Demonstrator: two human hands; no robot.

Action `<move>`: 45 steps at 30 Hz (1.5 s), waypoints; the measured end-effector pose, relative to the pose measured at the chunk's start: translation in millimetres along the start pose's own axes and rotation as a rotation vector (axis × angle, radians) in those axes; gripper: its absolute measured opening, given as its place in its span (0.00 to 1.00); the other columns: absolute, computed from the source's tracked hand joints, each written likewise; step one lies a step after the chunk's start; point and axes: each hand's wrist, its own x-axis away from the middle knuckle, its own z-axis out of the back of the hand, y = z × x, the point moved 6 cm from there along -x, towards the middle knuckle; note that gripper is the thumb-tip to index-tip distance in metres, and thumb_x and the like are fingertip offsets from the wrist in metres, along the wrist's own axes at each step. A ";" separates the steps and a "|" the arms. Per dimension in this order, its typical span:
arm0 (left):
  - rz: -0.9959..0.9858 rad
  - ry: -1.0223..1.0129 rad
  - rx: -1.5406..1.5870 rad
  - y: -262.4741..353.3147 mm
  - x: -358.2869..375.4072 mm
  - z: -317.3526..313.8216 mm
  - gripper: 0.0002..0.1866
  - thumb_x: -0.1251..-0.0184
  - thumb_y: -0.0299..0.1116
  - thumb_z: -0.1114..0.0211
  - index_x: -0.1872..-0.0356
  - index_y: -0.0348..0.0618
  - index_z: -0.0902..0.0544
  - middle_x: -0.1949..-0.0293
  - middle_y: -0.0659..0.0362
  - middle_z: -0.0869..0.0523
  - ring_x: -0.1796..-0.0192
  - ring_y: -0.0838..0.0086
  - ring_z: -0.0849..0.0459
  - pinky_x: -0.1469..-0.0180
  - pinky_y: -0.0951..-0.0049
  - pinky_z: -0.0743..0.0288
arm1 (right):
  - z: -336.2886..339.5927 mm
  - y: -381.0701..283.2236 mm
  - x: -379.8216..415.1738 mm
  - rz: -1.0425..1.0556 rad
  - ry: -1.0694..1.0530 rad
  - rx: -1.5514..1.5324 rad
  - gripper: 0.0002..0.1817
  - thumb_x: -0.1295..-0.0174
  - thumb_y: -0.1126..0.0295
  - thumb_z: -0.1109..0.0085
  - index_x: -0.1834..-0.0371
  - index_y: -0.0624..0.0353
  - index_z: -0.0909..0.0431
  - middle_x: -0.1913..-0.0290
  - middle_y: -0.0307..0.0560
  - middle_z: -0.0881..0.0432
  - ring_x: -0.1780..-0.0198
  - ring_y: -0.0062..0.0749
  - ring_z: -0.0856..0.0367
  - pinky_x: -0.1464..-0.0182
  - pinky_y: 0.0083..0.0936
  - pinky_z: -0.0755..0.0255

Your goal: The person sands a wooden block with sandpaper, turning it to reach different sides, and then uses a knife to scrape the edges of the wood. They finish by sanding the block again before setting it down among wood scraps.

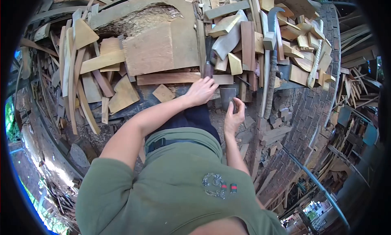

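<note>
My left hand is at the near edge of the work surface. Its fingers are curled at the lower end of a dark-handled tool, whose dark blade points away from me among the wood. In my right hand is a flat, dark rectangular plate, pinched upright between thumb and fingers. It is held in front of the surface, just right of my left hand. A reddish wooden strip lies left of the tool, below a broad wooden board.
Several light wood offcuts are piled at the right, beside a long-handled tool with a curved blade. Long wooden strips lean at the left. A brick surface runs along the right, with a blue-grey pipe beyond.
</note>
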 end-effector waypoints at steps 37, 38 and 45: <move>0.460 0.068 0.823 18.2 74.2 127.0 0.36 0.46 0.44 0.23 0.39 0.42 0.31 0.49 0.52 0.19 0.47 0.67 0.19 0.45 0.67 0.26 | -47.3 -112.2 -4.8 -0.080 -0.531 -0.611 0.16 0.29 0.61 0.41 0.53 0.64 0.16 0.63 0.38 0.14 0.62 0.17 0.19 0.59 0.18 0.24; 0.515 0.078 0.775 17.4 77.6 131.7 0.37 0.49 0.46 0.22 0.42 0.41 0.28 0.52 0.50 0.18 0.49 0.65 0.17 0.46 0.66 0.24 | -50.1 -114.4 -2.4 -0.062 -0.520 -0.586 0.16 0.29 0.61 0.40 0.56 0.65 0.15 0.66 0.37 0.14 0.64 0.16 0.20 0.60 0.18 0.25; 0.505 -0.001 0.615 -6.6 97.6 143.1 0.34 0.51 0.48 0.21 0.47 0.38 0.21 0.58 0.53 0.14 0.56 0.72 0.17 0.51 0.71 0.23 | -77.2 -112.3 18.8 -0.059 -0.471 -0.564 0.18 0.27 0.58 0.44 0.56 0.64 0.15 0.68 0.38 0.15 0.65 0.17 0.21 0.63 0.21 0.24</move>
